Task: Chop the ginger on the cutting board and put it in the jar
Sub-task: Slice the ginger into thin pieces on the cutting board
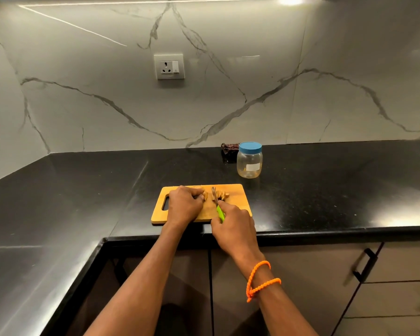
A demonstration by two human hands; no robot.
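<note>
Right now the ginger (205,194) lies on the far half of the cutting board (238,192), split in two groups: an uncut lump under the left hand (183,204) and a small heap of cut pieces (222,194) just to the right of the blade. The left hand's fingers are curled down over the lump, pinning it to the board, with the fingertips (201,197) right beside the cut face. The right hand (233,226) is wrapped around the green handle of the knife (217,202); the blade points away from the person and stands between the lump and the heap, close to the left fingertips. The ginger seems to run left to right along the board, so the blade crosses its long axis. My reading is that chopping is under way, and the next cut depends on the blade staying just clear of those fingertips.

The jar (249,163) stands well beyond the board's far right corner, nearer the right hand, with its blue lid (250,147) on. The board sits near the front edge of a glossy black desk (83,190). Behind runs a marble-veined wall with a socket (169,66), and a dark crumpled thing (229,149) lies behind the jar.
</note>
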